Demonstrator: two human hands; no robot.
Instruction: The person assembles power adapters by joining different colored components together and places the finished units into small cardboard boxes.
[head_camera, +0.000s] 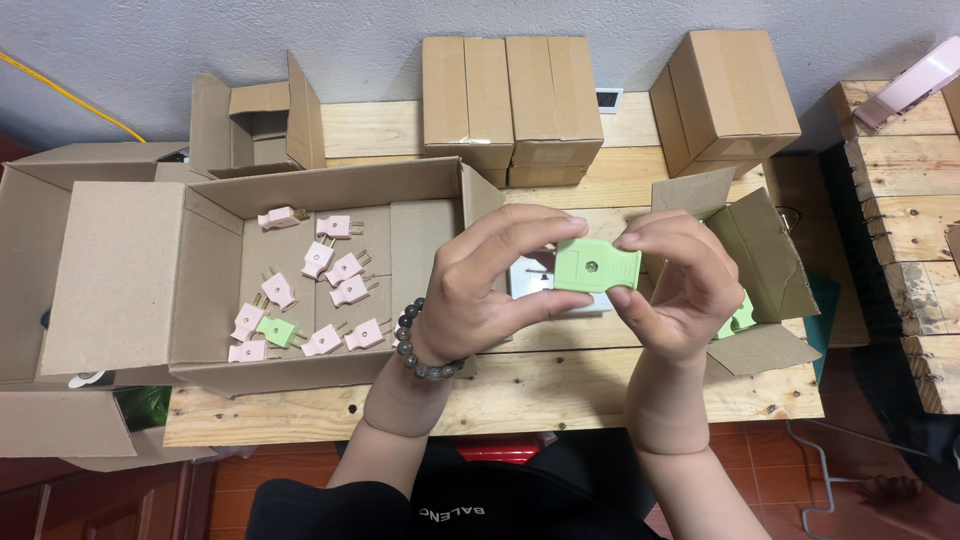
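Note:
A light green plug (596, 265) is held up between both hands above the wooden table (560, 375). My left hand (490, 285), with a bead bracelet on the wrist, pinches its left end. My right hand (675, 285) grips its right end with thumb and fingers. Just behind the plug lies a white square socket (528, 280) on the table, partly hidden by my fingers.
A large open cardboard box (200, 270) at left holds several pink plugs (345, 268) and one green plug (278, 331). A smaller open box (765, 265) at right holds green plugs (741, 316). Closed cartons (510, 100) stand at the back.

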